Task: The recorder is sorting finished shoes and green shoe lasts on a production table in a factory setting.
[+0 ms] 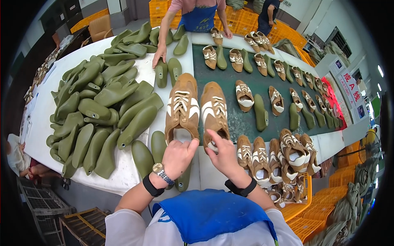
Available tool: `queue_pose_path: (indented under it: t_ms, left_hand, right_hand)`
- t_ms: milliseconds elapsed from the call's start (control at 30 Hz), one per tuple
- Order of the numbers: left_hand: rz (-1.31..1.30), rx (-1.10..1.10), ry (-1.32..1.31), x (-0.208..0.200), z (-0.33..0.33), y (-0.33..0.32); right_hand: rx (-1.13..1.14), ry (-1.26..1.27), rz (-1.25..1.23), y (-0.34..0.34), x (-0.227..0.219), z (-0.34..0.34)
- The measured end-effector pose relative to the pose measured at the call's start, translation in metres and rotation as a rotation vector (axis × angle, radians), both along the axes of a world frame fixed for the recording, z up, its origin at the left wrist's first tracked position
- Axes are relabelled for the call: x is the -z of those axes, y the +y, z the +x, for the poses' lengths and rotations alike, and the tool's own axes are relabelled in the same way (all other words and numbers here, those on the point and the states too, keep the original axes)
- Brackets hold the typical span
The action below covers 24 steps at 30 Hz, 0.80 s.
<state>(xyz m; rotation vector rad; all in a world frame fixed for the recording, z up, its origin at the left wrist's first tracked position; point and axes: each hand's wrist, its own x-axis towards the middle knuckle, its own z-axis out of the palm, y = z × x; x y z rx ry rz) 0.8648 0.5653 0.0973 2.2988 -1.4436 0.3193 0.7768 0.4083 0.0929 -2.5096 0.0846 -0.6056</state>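
Observation:
I hold a pair of brown suede sneakers with white stripes and laces side by side, toes pointing away. My left hand (179, 155) is closed on the heel of the left sneaker (180, 106). My right hand (223, 155) grips the heel of the right sneaker (214, 107), its thumb and fingers at the collar opening. Close to my left hand lie several green shoe lasts (142, 158), partly covered by my wrist. Beyond the sneakers, a co-worker's hand (160, 55) reaches to another green last (161, 74).
A large heap of green lasts (98, 88) covers the white table at left. Rows of sneakers and lasts ride on a dark green belt (242, 123). More sneakers (291, 151) pile at right above a yellow crate (301, 209). A blue-aproned co-worker (199, 16) stands opposite.

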Motion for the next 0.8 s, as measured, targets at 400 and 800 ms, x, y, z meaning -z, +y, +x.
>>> queue_pose_path:
  t_ms: [400, 800]
  left_hand:
    - [0.220, 0.266, 0.390, 0.074, -0.058, -0.021]
    - [0.024, 0.023, 0.475, 0.060, -0.031, 0.004]
  right_hand:
    - [0.015, 0.203, 0.089, -0.009, 0.078, -0.069]
    - [0.063, 0.445, 0.017, -0.015, 0.096, -0.113]
